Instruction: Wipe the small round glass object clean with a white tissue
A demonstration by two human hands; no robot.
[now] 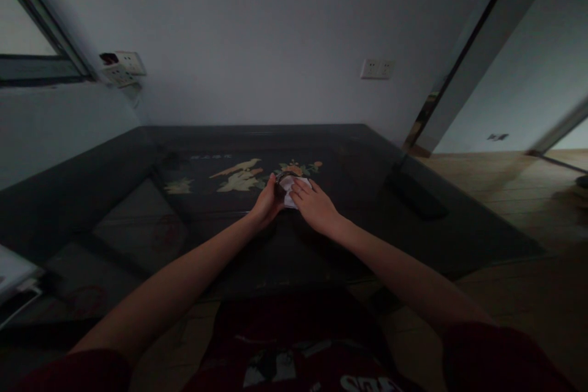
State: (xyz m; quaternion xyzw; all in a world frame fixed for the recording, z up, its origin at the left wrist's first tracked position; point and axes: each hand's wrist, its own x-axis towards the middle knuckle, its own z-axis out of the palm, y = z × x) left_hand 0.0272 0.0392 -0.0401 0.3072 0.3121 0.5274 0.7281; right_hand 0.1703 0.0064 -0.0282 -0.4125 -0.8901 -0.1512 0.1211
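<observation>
On the dark table (pixel 358 196), my left hand (pixel 266 203) grips a small dark object (pixel 279 188). My right hand (pixel 316 208), fingers flat, presses the white cloth (pixel 289 186) touching it, just right.

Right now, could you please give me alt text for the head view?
The left hand cups a dark round thing on a dark table while the right hand rests flat on a white tissue against it. A painted bird and flowers decorate the table; a socket sits on the wall.
</observation>
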